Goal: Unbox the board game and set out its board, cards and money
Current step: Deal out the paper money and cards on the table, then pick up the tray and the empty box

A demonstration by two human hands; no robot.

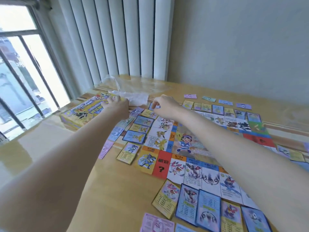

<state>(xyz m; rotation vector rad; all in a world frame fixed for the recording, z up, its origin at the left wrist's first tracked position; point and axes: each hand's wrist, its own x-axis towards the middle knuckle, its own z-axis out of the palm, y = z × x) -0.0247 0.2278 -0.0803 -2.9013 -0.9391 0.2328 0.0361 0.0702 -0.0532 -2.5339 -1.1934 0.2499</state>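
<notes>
Yellow wood made up the counter (pixel 120 190), and the game board (pixel 187 144) lay flat in the middle of it so every square could be seen. Cards (pixel 139 129) sat in neat rows just beside the board's edges, each one next to a square, and I think that was so each card matched its picture. More cards (pixel 197 205) lined the near edge, and small money notes (pixel 225 102) lay well apart along the far side. My left hand (pixel 117 106) reached out to the far left corner of the board, near the yellow game box (pixel 87 113) by the window. Its fingers were curled down on something there, but the blur hid what, so I could not tell if that grip held anything. My right hand (pixel 164 105) hung over the far edge of the board with finger and thumb pinched on a small bluish card (pixel 154 106), most likely to lay it down in the next free spot. Crinkly clear plastic wrap (pixel 133 87) sat pushed to the back, out of the way. Most of the set-out looked done to me. The card was thin and light, so it could slip or land crooked, and a gentle drop seemed best.
</notes>
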